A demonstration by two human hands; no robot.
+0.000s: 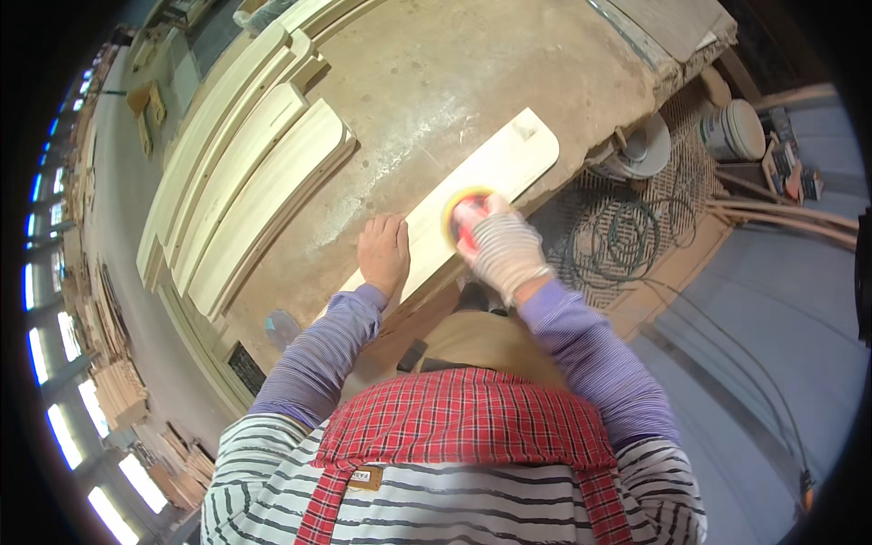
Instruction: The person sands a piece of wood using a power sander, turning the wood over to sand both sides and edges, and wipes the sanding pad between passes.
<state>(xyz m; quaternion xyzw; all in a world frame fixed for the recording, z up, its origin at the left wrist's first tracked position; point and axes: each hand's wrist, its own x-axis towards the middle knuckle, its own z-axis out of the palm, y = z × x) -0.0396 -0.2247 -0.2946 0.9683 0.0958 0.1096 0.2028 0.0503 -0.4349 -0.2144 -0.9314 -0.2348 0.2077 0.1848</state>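
A pale wooden board (501, 153) with rounded corners lies diagonally along the near edge of the workbench (422, 75). My right hand (507, 248), in a light knit glove, grips a red handheld orbital sander (469, 211) on the board's upper face. The sander's round pad is blurred, with a yellow rim. My left hand (383, 252) is bare and rests palm down on the board's far edge, lower left of the sander. Its fingers lie close together and hold no tool; its underside is hidden.
Several curved wooden boards (272, 170) are stacked on the bench at left. A blue-grey disc (281, 327) lies near my left forearm. Right of the bench, a coiled hose (616, 235) rests on a slatted mat, near white buckets (732, 129). A cable (742, 368) crosses the floor.
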